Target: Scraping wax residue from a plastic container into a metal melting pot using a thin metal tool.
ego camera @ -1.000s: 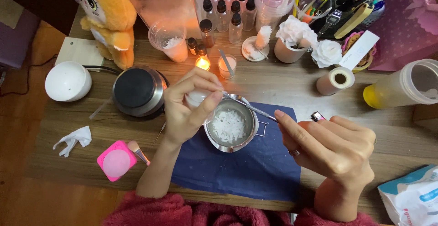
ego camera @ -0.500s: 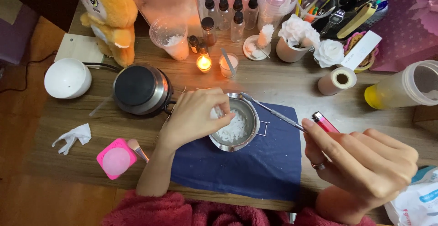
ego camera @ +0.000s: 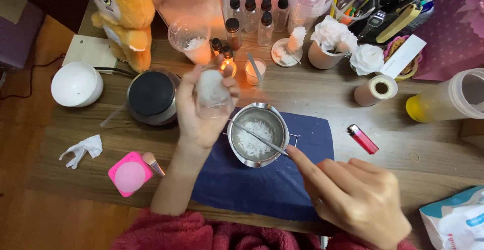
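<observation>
Wood-grain tabletop [ego camera: 353, 103] is seen from above, crowded along its far edge; a dark blue cloth [ego camera: 262, 184] is laid at the near centre, and bare floor is visible at 9 o'clock beyond the table edge; warm light is cast by a lit candle [ego camera: 228, 67] at 12 o'clock of the cloth.

On the cloth a small steel pot [ego camera: 258, 134] is set, white flakes [ego camera: 252, 139] lying in its bottom; a thin metal stirrer [ego camera: 259, 138] is laid across the pot, running from 10 o'clock to 4 o'clock.

Left hand [ego camera: 201, 114] is raised just at 9 o'clock of the pot; a small clear cup [ego camera: 213, 93] with white contents is gripped in it, thumb on one side and fingers [ego camera: 233, 91] wrapped round the other, closed on the cup wall; the cup is held clear of the pot rim, tilted slightly.

Right hand [ego camera: 358, 199] is placed at 4 o'clock of the pot; the forefinger is extended, its tip touching the near end of the stirrer; the remaining fingers are loosely curled; whether the stirrer is pinched cannot be told.

A pink lighter [ego camera: 363, 139] lies at 3 o'clock of the pot, apart from both hands; a black-topped hotplate [ego camera: 151, 96] stands at 9 o'clock of the left hand; a pink mould [ego camera: 128, 174] lies at 8 o'clock.
</observation>
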